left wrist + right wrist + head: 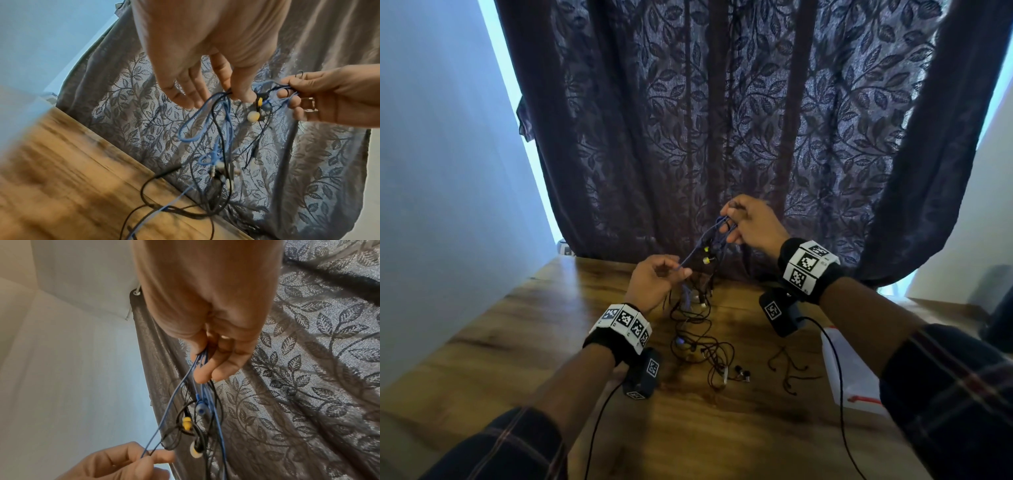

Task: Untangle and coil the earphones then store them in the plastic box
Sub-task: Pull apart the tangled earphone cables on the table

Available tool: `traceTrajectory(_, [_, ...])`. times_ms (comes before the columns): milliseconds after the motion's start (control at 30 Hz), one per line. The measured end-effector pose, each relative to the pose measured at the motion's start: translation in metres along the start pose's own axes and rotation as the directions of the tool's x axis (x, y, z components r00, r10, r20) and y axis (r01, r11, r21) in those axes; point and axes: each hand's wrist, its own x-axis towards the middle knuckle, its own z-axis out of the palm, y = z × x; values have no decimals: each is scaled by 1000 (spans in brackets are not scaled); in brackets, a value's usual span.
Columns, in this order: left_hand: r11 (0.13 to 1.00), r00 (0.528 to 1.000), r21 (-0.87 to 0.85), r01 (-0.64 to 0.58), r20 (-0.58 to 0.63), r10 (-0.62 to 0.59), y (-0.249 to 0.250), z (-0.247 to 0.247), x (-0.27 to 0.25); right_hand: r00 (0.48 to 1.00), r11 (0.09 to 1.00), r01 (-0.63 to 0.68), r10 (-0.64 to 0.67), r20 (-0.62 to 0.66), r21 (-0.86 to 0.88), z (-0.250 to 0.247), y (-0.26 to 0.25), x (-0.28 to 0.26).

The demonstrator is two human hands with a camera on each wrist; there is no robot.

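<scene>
A tangle of blue and black earphones (697,329) hangs between my hands and trails onto the wooden table (517,342). My left hand (681,270) pinches a blue cord (205,121) between thumb and forefinger just above the table. Higher up and to the right, my right hand (727,222) grips a bunch of cords (198,386) in its curled fingers. A yellow earbud (187,423) with a white tip (254,116) dangles below the right hand. The clear plastic box (852,377) with a red clip lies at the table's right, under my right forearm.
A black pair of earbuds (741,373) and a loose dark cord (791,370) lie on the table near the box. A dark leaf-patterned curtain (722,137) hangs right behind the table. A dark object (1000,325) stands at the far right.
</scene>
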Motion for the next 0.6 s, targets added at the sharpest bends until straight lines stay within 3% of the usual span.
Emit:
traceTrajectory(100, [992,994,125,35,-104,-22,-3,-8,2,996,999,-3,8,-94,50,-2,7,-2])
traceTrajectory(233, [980,989,165,113,-116,-95,-4,-16,0,972,1000,-1,-1,-234,-7,-4,23,-3])
traceTrajectory(400, [900,993,419,118,-77,-95,-6,-19,-1,956,943,-85,168,-241,321,-5,30,-3])
traceTrajectory(533, [888,993,445,115,-76,-90,-6,-22,-4,955,989,-78,112,-274,129,2,36,-3])
traceTrajectory(600, [905,989,402,137,-98,-106,-10,-28,-5,946,975,-128,175,-273,183,4,42,-2])
